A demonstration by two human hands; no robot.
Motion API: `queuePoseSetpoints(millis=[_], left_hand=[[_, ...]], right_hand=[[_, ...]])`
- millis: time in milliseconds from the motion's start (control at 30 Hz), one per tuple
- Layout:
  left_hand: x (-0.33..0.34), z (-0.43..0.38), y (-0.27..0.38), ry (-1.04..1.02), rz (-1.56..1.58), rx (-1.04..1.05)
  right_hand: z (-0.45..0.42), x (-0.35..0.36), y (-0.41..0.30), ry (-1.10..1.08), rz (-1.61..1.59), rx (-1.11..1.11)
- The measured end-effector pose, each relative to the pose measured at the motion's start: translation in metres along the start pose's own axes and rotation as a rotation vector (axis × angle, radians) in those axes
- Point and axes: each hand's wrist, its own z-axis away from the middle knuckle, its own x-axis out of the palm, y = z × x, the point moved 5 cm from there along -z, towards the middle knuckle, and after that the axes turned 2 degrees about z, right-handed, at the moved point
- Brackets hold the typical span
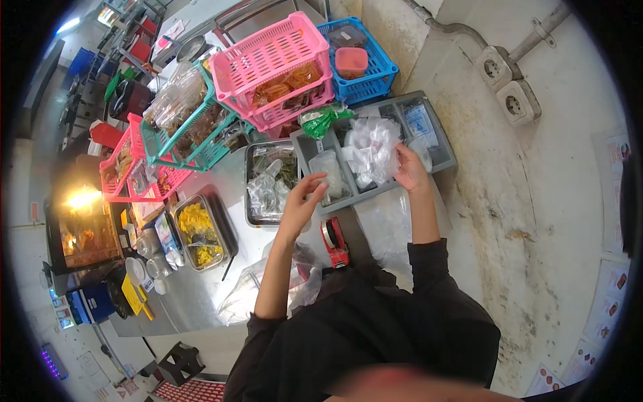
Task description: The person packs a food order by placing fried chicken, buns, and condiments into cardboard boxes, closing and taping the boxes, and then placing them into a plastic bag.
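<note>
My right hand (412, 168) grips the right edge of a bunch of clear plastic bags (371, 145) above a grey compartment tray (360, 195). My left hand (305, 198) is at the tray's near left corner, thumb and fingers apart, nothing seen between them. Just beyond its fingertips, the left compartment holds a plastic pack of pale contents (329, 173). A green plastic bag (319, 120) lies over the tray's far left part. Blue-printed packets (421, 124) lie in its right part. A red tape dispenser (335, 243) sits on the near side of the tray.
Left of the tray stands a metal tray (248, 203) with leaves and plastic, then a container of yellow food (200, 228). Pink (271, 53), teal (176, 162) and blue baskets (364, 90) rise behind. The wall with two sockets (513, 103) bounds the right.
</note>
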Motion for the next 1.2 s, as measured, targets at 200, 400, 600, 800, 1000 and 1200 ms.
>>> queuePoseSetpoints(millis=[200,400,600,800,1000,1200], left_hand=[[0.018,-0.004,-0.017,-0.039,0.241,-0.04],[-0.089,0.148,0.036,0.448,-0.77,0.155],[-0.152,0.296,-0.052,0.835,-1.033,-0.739],[-0.186,0.348,-0.114,0.799,0.103,-0.35],[-0.194,0.356,-0.097,0.638,0.379,-0.206],[-0.206,0.363,-0.102,0.574,0.545,-0.067]], right_hand=[[0.031,0.07,0.014,-0.217,0.002,0.068],[0.097,0.106,0.01,0.3,0.427,-0.527],[0.202,0.233,0.148,-0.481,0.965,-0.616],[0.205,0.201,0.428,-1.335,1.66,-0.331],[0.124,0.133,0.612,-1.468,2.133,0.051],[0.133,0.157,0.577,-1.857,1.959,-0.167]])
